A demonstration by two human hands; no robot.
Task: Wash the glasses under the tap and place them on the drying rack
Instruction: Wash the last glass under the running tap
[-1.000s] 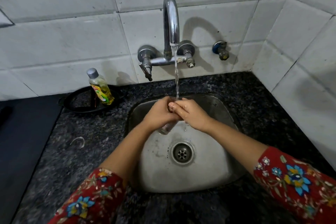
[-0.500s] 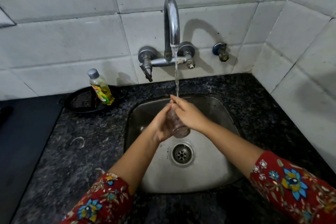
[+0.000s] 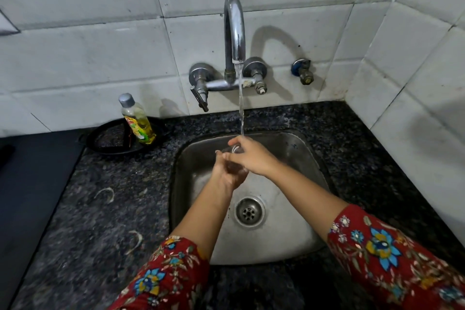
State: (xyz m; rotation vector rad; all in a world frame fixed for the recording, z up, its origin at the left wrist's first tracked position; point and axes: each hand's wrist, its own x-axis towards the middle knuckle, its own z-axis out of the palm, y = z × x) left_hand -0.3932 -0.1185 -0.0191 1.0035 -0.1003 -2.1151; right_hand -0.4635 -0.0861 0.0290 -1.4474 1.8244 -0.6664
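A small clear glass (image 3: 232, 167) is held between both hands over the steel sink (image 3: 297, 156), right under the running stream from the chrome tap (image 3: 234, 30). My left hand (image 3: 222, 175) cups it from below and the left. My right hand (image 3: 251, 156) wraps over its top and right side, with water landing by the fingers. Most of the glass is hidden by the hands. No drying rack is in view.
A dish soap bottle (image 3: 138, 119) stands on a black dish (image 3: 108, 139) at the back left of the dark granite counter (image 3: 108, 209). The drain (image 3: 249, 212) lies below the hands. White tiled walls close the back and right. A dark surface (image 3: 32, 184) borders the left.
The hands have turned the glass: it was tilted low between them, then showed upright, and now sits higher with the right hand over its top.
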